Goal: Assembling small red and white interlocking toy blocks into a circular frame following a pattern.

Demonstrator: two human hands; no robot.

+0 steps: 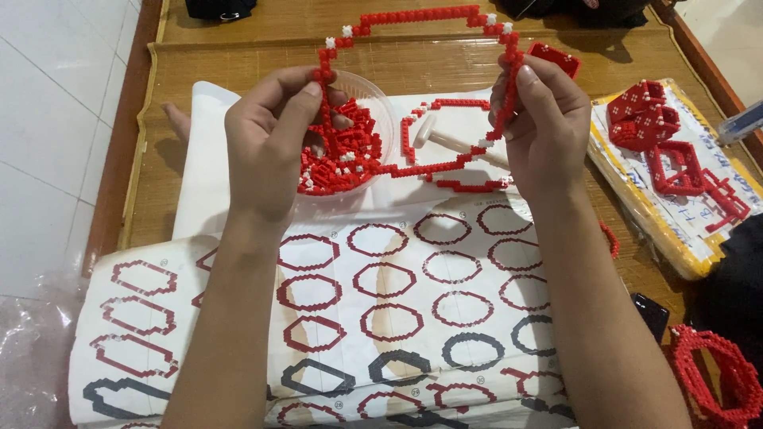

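Note:
Both my hands hold up a large thin ring of small red bricks (413, 16) with a few white ones in it. My left hand (274, 135) pinches the ring's left side, above a clear plastic bowl (381, 107) filled with loose red and white bricks. The ring's right side is gripped by my right hand (540, 119). A smaller red brick ring (445, 167) lies flat on the sheet between my hands, with a small white mallet (433, 135) inside it.
A large instruction sheet (397, 310) printed with many ring outlines lies under my forearms. Finished red brick pieces (668, 143) sit on a yellow-edged pad at right. Another red ring (715, 373) and a dark phone (652, 314) lie at lower right. A bare foot (179, 119) shows at left.

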